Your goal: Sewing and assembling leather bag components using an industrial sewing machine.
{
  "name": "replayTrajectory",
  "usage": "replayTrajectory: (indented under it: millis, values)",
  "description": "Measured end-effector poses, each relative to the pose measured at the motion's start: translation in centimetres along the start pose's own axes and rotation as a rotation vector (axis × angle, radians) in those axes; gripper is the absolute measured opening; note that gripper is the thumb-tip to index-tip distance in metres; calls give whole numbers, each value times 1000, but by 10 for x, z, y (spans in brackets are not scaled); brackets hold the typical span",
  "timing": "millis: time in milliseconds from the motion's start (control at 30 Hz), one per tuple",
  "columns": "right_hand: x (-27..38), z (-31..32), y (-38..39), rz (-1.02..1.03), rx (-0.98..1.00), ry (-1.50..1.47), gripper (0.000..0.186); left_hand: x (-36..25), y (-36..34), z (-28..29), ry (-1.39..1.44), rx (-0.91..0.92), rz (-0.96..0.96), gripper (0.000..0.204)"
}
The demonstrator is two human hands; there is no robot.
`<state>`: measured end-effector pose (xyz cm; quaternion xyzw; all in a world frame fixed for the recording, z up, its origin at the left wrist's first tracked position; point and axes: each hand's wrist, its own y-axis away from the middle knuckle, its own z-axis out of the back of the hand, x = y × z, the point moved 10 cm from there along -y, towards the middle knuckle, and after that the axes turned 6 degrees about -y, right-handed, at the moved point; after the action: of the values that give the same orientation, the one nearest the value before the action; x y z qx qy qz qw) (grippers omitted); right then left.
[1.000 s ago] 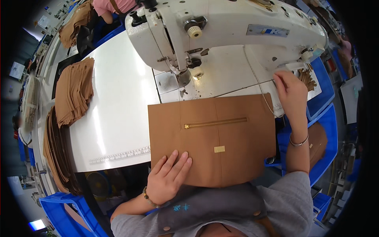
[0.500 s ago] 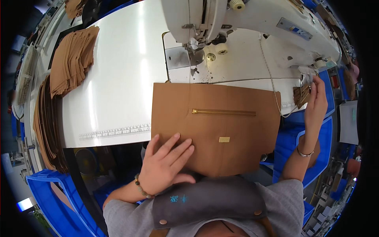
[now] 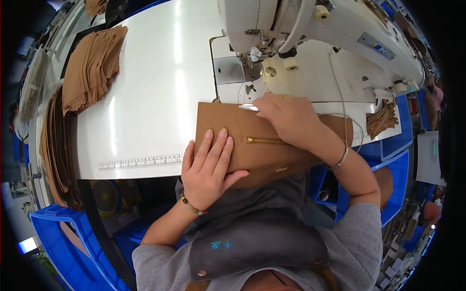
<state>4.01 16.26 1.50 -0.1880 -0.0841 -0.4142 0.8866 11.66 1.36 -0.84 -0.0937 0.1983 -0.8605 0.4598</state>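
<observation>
A brown leather-like panel [image 3: 221, 114] lies at the front edge of the sewing table, its lower part sagging over my lap. It bears a gold zipper [image 3: 264, 140] and a small gold tag [image 3: 281, 169]. My left hand [image 3: 208, 162] rests flat on the panel's left side, fingers stretched out. My right hand [image 3: 291, 116] is closed around thread snips [image 3: 248, 107], mostly hidden by the fingers. Their pale metal tips touch or hover just above the panel's top edge; I cannot tell which. A thin cord [image 3: 343, 97] hangs from the machine and runs to my right hand.
The sewing machine [image 3: 359, 36] stands behind the panel, its needle area [image 3: 250, 68] just beyond. Brown pieces are stacked at the left [image 3: 94, 68], with more hanging over the edge [image 3: 56, 145]. Brown strips [image 3: 382, 119] lie at right. Blue crates [image 3: 73, 242] flank me.
My right hand has come from the table's right side to the panel's top edge, bringing the snips. The panel has shifted slightly right and its lower part now droops. My left hand moved up.
</observation>
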Motion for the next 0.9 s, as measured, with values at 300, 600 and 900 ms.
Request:
replayTrajectory:
  millis: [300,600,900]
  values:
    - [-13,6,-17,98,-49,14,12,-3,4,6,-10,-82,-86,67]
    - [-111,117,138,-547,-195,199,23,0,9,6,15,-134,-130,56]
    - [-109,119,190,-494,-420,52,20,-2,12,1,-46,-176,-135,55]
